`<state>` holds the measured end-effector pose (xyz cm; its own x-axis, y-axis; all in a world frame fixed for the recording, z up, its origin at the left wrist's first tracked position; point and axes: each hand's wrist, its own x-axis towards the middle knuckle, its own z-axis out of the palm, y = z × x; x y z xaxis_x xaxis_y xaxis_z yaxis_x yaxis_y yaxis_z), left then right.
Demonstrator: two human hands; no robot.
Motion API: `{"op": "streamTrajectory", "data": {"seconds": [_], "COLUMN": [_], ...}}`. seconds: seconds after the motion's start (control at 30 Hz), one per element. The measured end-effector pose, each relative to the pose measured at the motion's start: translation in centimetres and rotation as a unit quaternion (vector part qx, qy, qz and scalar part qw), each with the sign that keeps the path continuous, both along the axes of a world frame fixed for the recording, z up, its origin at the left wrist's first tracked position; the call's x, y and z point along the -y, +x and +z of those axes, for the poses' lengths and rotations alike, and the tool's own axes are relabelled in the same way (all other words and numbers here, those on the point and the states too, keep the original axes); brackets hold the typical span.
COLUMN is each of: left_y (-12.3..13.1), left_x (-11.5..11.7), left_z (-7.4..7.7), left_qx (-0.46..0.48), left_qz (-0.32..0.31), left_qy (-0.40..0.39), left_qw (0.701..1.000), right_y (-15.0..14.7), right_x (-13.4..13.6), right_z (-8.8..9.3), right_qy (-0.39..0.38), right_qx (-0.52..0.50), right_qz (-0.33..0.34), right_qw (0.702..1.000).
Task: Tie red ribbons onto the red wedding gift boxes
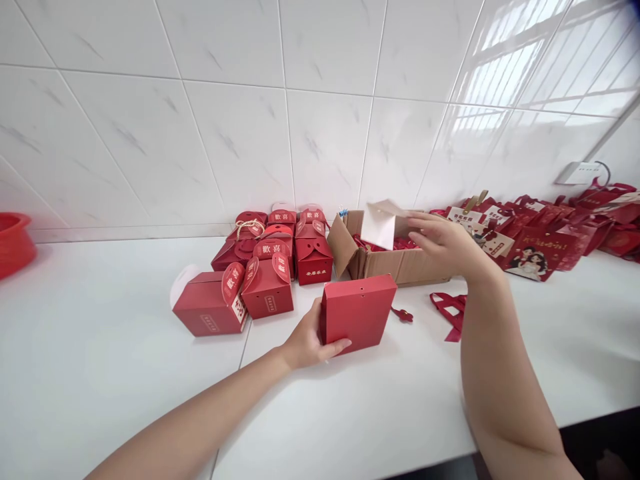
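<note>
My left hand grips the left edge of a flat red box that rests on the white counter. My right hand is raised over the open cardboard carton, fingers pinched on a white folded card. The carton holds red items. Left of it stand several closed red gift boxes with tags.
Red ribbon pieces lie on the counter right of the flat box. A heap of red gift bags fills the back right. A red basin sits at the far left. A white tiled wall runs behind.
</note>
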<state>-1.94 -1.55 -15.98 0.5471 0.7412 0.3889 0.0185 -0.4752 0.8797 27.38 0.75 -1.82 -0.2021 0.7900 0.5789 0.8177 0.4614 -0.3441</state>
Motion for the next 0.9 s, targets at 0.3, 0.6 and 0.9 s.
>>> {"op": "streamTrajectory", "data": {"seconds": [0.3, 0.6, 0.9], "left_y": [0.1, 0.0, 0.2], "left_x": [0.0, -0.3, -0.1], "left_z": [-0.1, -0.3, 0.2], "left_qx": [0.018, 0.024, 0.017], "left_qz": [0.006, 0.006, 0.020], "left_qy": [-0.045, -0.034, -0.004], "left_qw": [0.999, 0.999, 1.000], "right_y": [-3.0, -4.1, -6.3], "right_x": [9.7, 11.0, 6.9], "right_z": [3.7, 3.5, 2.7], "right_qy": [-0.113, -0.219, -0.029], "right_qx": [0.150, 0.205, 0.039], "right_qz": [0.215, 0.222, 0.146], "right_qw": [0.958, 0.928, 0.988]}}
